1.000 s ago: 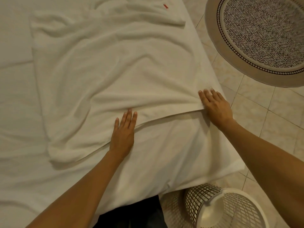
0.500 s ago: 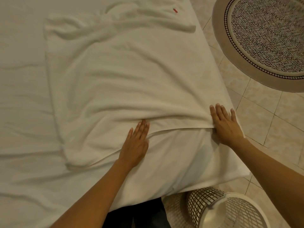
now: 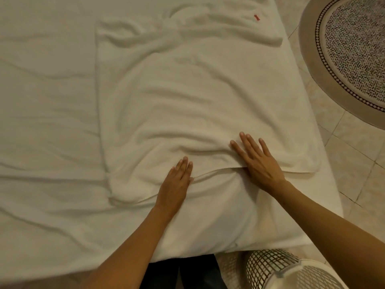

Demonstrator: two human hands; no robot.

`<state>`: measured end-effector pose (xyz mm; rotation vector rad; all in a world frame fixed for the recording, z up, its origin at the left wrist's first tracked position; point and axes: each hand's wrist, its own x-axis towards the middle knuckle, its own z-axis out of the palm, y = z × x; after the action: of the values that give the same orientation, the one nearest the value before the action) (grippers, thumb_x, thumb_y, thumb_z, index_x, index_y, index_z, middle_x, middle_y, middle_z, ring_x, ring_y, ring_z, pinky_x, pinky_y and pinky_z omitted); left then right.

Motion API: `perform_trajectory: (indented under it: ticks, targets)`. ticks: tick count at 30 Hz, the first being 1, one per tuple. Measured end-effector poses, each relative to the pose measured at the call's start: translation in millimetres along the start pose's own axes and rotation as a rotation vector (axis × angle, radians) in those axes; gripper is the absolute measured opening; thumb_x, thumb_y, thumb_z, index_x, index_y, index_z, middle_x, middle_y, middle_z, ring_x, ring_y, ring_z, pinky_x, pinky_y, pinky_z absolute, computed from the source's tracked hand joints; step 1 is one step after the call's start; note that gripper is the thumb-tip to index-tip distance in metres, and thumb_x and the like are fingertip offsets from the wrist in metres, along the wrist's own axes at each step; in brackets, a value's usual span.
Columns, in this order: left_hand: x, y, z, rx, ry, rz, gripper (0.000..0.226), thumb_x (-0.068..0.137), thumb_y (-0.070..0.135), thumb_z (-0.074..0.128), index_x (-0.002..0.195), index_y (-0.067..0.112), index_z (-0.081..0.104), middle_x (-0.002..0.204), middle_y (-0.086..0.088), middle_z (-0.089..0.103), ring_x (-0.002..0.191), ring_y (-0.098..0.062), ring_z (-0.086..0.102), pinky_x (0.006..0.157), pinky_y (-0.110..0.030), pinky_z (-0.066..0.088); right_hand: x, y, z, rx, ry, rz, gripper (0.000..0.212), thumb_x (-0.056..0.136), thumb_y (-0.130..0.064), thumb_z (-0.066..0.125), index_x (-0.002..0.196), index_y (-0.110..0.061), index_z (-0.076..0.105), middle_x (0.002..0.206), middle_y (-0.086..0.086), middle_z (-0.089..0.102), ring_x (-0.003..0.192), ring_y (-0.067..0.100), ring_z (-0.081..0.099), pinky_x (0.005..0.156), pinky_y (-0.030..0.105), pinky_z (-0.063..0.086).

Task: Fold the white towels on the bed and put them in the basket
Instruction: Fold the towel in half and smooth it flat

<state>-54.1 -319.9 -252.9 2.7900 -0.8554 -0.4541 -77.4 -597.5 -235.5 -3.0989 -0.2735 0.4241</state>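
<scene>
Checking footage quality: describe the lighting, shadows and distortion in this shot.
Head view: dim, warm yellowish light; soft shadows in the towel creases and under the right hand; wide-angle bending curves the bed edge and rug; no glare; mild softness overall.

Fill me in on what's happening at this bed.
A person stands at the bed's near edge with a white towel spread out on it, rumpled and not yet folded. Both hands lie flat with straight fingers on the towel's near edge: the left hand toward its middle, the right hand beside it. A white lattice basket waits on the floor by the bed's corner.
</scene>
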Motion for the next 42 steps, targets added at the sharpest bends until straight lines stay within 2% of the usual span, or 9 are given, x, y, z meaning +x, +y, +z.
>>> perform_trajectory:
  ticks: [4, 7, 10, 14, 16, 18, 27, 36, 42]
  targets:
    - [-5, -12, 2, 0.04, 0.013, 0.052, 0.048, 0.086, 0.019, 0.055, 0.131, 0.003, 0.049, 0.136, -0.017, 0.054, 0.122, -0.027, 0.056, 0.09, -0.041, 0.054, 7, -5, 4, 0.054, -0.039, -0.031, 0.081, 0.092, -0.008, 0.04, 0.148, -0.036, -0.01, 0.158, 0.008, -0.01, 0.146, 0.024, -0.004, 0.116, 0.038, -0.001]
    - [-12, -23, -1, 0.062, -0.015, 0.025, 0.082, 0.061, -0.006, 0.078, 0.133, 0.001, 0.039, 0.135, -0.019, 0.054, 0.122, -0.028, 0.057, 0.093, -0.038, 0.05, 4, -3, 3, 0.072, -0.072, -0.031, 0.081, 0.091, -0.005, 0.035, 0.147, -0.037, -0.014, 0.158, 0.005, -0.01, 0.147, 0.021, -0.004, 0.116, 0.034, -0.002]
    - [-17, -33, -2, 0.066, 0.065, 0.021, 0.075, 0.061, -0.016, 0.07, 0.131, -0.003, 0.045, 0.132, -0.021, 0.056, 0.119, -0.029, 0.059, 0.093, -0.039, 0.05, 3, -3, 2, 0.089, -0.067, -0.032, 0.081, 0.09, -0.003, 0.035, 0.148, -0.034, -0.012, 0.159, 0.005, -0.006, 0.147, 0.021, -0.001, 0.117, 0.034, 0.001]
    - [-41, -38, 1, 0.076, 0.075, 0.047, 0.063, 0.076, -0.008, 0.03, 0.138, 0.0, 0.038, 0.134, -0.018, 0.055, 0.125, -0.027, 0.053, 0.111, -0.026, 0.031, -7, -7, 8, 0.085, -0.035, -0.032, 0.086, 0.085, 0.001, 0.042, 0.15, -0.03, -0.005, 0.158, 0.009, -0.001, 0.146, 0.024, 0.003, 0.116, 0.036, 0.005]
    - [-56, -34, 10, 0.071, 0.027, 0.052, 0.075, 0.077, -0.008, 0.028, 0.149, 0.006, 0.016, 0.141, -0.016, 0.048, 0.134, -0.024, 0.038, 0.118, -0.024, 0.004, -16, -9, 15, 0.066, -0.048, -0.042, 0.086, 0.085, -0.001, 0.045, 0.15, -0.029, -0.004, 0.157, 0.01, -0.002, 0.145, 0.024, 0.002, 0.116, 0.037, 0.006]
    - [-64, -31, 20, 0.08, -0.004, 0.026, 0.082, 0.075, -0.008, 0.027, 0.149, 0.008, -0.003, 0.147, -0.015, 0.04, 0.137, -0.021, 0.026, 0.117, -0.03, -0.004, -19, -11, 20, 0.05, -0.049, -0.039, 0.084, 0.087, -0.006, 0.048, 0.15, -0.029, -0.002, 0.157, 0.01, 0.0, 0.144, 0.024, 0.003, 0.115, 0.039, 0.008]
    - [-67, -54, 2, 0.191, -0.062, 0.012, 0.081, 0.068, 0.025, 0.037, 0.146, 0.004, 0.026, 0.153, -0.013, 0.03, 0.141, -0.022, 0.03, 0.114, -0.039, 0.009, -35, 34, 11, -0.025, -0.038, 0.252, 0.103, 0.072, -0.004, 0.067, 0.15, -0.026, 0.004, 0.155, 0.018, 0.019, 0.143, 0.034, 0.021, 0.114, 0.049, 0.018]
    - [-53, -66, -6, 0.246, -0.05, -0.063, 0.084, 0.07, 0.003, 0.051, 0.148, 0.006, 0.02, 0.151, -0.013, 0.035, 0.14, -0.022, 0.031, 0.115, -0.034, 0.004, -29, 68, 3, -0.039, -0.115, 0.266, 0.101, 0.073, -0.012, 0.075, 0.15, -0.02, 0.01, 0.154, 0.021, 0.021, 0.142, 0.037, 0.021, 0.115, 0.05, 0.021]
    - [-21, -26, -5, 0.149, 0.092, -0.05, 0.071, 0.072, 0.004, 0.046, 0.142, 0.004, 0.032, 0.147, -0.017, 0.04, 0.135, -0.028, 0.043, 0.111, -0.045, 0.034, -15, 37, 3, -0.025, -0.066, 0.175, 0.096, 0.073, -0.005, 0.065, 0.151, -0.021, 0.012, 0.155, 0.019, 0.02, 0.142, 0.036, 0.021, 0.115, 0.047, 0.016]
